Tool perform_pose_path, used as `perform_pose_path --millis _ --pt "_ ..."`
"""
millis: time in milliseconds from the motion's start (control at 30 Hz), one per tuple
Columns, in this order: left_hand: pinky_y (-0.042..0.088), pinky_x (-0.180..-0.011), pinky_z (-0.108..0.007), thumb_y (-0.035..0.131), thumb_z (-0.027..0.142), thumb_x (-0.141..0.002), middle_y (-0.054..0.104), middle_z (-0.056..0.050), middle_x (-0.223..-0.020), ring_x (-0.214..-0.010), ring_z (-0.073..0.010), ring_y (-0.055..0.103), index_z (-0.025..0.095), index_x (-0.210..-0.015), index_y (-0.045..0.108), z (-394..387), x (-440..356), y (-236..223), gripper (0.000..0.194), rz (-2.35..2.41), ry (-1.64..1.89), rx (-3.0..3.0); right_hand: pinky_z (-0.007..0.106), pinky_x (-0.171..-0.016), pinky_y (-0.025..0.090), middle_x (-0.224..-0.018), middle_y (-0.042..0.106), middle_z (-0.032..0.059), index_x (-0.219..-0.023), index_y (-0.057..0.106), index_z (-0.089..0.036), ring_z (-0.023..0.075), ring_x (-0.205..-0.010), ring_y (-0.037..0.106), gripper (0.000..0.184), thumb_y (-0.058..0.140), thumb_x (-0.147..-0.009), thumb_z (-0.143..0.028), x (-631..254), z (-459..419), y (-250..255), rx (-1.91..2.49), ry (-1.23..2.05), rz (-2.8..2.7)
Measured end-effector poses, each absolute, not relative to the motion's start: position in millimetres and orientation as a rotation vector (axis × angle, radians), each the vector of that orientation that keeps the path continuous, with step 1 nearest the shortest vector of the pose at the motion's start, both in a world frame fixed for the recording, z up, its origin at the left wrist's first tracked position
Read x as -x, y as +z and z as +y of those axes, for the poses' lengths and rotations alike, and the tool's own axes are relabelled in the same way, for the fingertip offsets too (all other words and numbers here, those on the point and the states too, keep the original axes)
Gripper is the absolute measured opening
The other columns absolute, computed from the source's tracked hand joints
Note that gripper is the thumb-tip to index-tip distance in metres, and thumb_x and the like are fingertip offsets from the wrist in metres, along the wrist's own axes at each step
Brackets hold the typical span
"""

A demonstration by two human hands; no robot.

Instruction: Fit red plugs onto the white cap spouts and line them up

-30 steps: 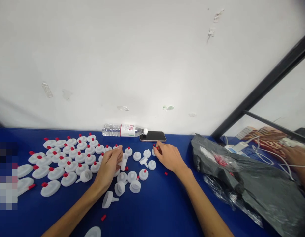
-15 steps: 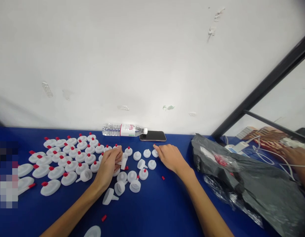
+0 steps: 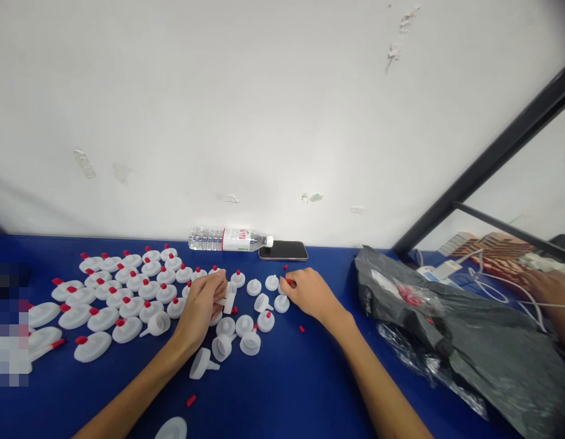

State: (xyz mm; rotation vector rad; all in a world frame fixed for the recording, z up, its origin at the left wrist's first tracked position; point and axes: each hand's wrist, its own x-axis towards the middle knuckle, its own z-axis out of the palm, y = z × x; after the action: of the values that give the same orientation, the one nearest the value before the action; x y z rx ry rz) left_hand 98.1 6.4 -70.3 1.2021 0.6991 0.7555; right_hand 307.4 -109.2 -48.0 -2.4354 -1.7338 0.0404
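Note:
My left hand is curled round a white plastic nozzle cap whose spout pokes out past the fingers. My right hand pinches a small red tip between thumb and fingers, just right of the loose white caps. Between my hands lie several white caps without tips, some on their sides. To the left, several white caps with red tips stand in rows on the blue table.
A water bottle lies by the wall beside a phone. A grey plastic bag fills the right side. Loose red tips dot the table. Another person's hand and white cables sit at far right.
My right hand closed its fingers and now pinches a red tip, shifting slightly left toward the caps. My left hand has stayed put on its cap.

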Motion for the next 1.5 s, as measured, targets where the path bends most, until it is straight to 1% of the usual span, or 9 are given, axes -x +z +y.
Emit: perform_pose_path --millis 200,500,833,1000,1067,1167,1267,1367,1500 --pt "0.025 -0.037 -0.018 0.059 0.049 -0.099 0.033 0.013 -0.052 -0.039 -0.0028 0.026 0.018 -0.068 0.05 5.4 -97.0 -69.0 0.045 0.701 0.745 -1.197 0.029 -0.056 0.024 -0.053 0.052 -0.0006 -0.057 0.059 -0.021 0.012 -0.05 0.046 0.054 0.042 -0.106 -0.037 -310.4 -111.4 -45.4 2.353 0.107 -1.726" --pt "0.025 -0.037 -0.018 0.058 0.049 -0.099 0.033 0.013 -0.052 -0.039 -0.0027 0.025 0.018 -0.068 0.05 5.0 -97.1 -68.4 0.045 0.71 0.739 -1.199 0.029 -0.054 0.029 -0.05 0.056 0.0024 -0.057 0.062 -0.02 0.0161 -0.052 0.058 0.061 0.041 -0.106 -0.049 -310.9 -116.2 -34.4 2.355 0.132 -1.677" --pt "0.026 -0.038 -0.018 0.059 0.048 -0.099 0.033 0.013 -0.052 -0.039 -0.003 0.026 0.018 -0.067 0.05 4.2 -96.9 -66.3 0.045 0.703 0.744 -1.208 0.03 -0.058 0.025 -0.062 0.064 0.0056 -0.064 0.063 -0.02 0.02 -0.061 0.061 0.046 0.048 -0.102 -0.041 -317.0 -116.5 -34.0 2.492 -0.028 -1.549" --pt "0.025 -0.037 -0.018 0.059 0.048 -0.099 0.033 0.013 -0.053 -0.039 -0.0028 0.026 0.018 -0.069 0.051 4.6 -96.9 -67.5 0.043 0.702 0.751 -1.196 0.03 -0.06 0.028 -0.066 0.066 0.0051 -0.077 0.067 -0.02 0.0194 -0.063 0.061 0.048 0.038 -0.107 -0.044 -312.0 -118.6 -21.3 2.443 -0.056 -1.496" --pt "0.025 -0.037 -0.017 0.059 0.048 -0.099 0.034 0.013 -0.053 -0.039 -0.0027 0.026 0.017 -0.07 0.052 4.3 -97.1 -67.4 0.043 0.702 0.753 -1.191 0.028 -0.061 0.032 -0.065 0.066 0.0009 -0.08 0.067 -0.022 0.0162 -0.061 0.06 0.046 0.042 -0.107 -0.049 -304.1 -121.3 -12.6 2.361 0.013 -1.557" --pt "0.025 -0.037 -0.017 0.059 0.047 -0.099 0.035 0.012 -0.054 -0.04 -0.0026 0.027 0.017 -0.071 0.052 4.3 -97.5 -67.7 0.042 0.702 0.757 -1.189 0.024 -0.059 0.037 -0.062 0.065 -0.0062 -0.085 0.071 -0.025 0.0113 -0.056 0.058 0.033 0.063 -0.095 -0.056 -288.8 -124.6 -5.7 2.129 0.338 -1.726" --pt "0.024 -0.037 -0.017 0.059 0.047 -0.099 0.036 0.012 -0.054 -0.04 -0.0025 0.026 0.017 -0.072 0.053 4.9 -97.8 -68.3 0.041 0.706 0.763 -1.189 0.022 -0.055 0.037 -0.064 0.066 -0.0066 -0.089 0.075 -0.025 0.0105 -0.056 0.056 0.023 0.079 -0.084 -0.046 -277.9 -124.0 -10.0 1.864 0.752 -1.764" --pt "0.024 -0.037 -0.017 0.058 0.048 -0.099 0.035 0.013 -0.054 -0.039 -0.0024 0.026 0.017 -0.072 0.053 5.3 -97.7 -68.4 0.042 0.705 0.758 -1.187 0.022 -0.052 0.037 -0.063 0.065 -0.0048 -0.081 0.078 -0.022 0.0105 -0.057 0.056 0.013 0.079 -0.084 -0.034 -276.3 -121.5 -18.3 1.79 0.888 -1.744" --pt "0.026 -0.037 -0.017 0.058 0.048 -0.099 0.036 0.012 -0.053 -0.039 -0.0026 0.027 0.017 -0.071 0.053 5.0 -97.1 -67.5 0.042 0.696 0.752 -1.188 0.021 -0.05 0.04 -0.064 0.067 -0.0032 -0.086 0.08 -0.021 0.0106 -0.053 0.059 0.018 0.072 -0.092 -0.035 -280.4 -121.8 -21.3 1.773 0.927 -1.743"
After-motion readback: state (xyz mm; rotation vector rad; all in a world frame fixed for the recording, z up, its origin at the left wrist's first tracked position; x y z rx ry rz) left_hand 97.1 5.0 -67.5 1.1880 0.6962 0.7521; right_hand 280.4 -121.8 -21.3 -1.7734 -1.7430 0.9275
